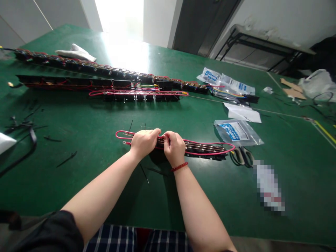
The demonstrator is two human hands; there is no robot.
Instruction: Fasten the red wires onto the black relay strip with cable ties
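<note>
Near the middle of the green table, a black slotted wiring strip (203, 146) lies lengthwise, with metal rods along it and a looped red cable (231, 147) at both ends. My left hand (145, 140) is closed around the strip's left part, thumb pointing right. A ring terminal (127, 142) pokes out left of that hand. My right hand (174, 147) is in a pinch over the middle of the strip, close beside the left fingertips. What sits between its fingers is hidden. Thin black cable ties (144, 174) stick out and lie around the strip.
Scissors (242, 156) lie at the strip's right end, near a labelled plastic bag (237, 133). Beyond are a similar strip with red cable (141, 96) and a long wired strip (110, 71). A white glove (76, 52) lies behind. Loose black ties (22, 127) are scattered left.
</note>
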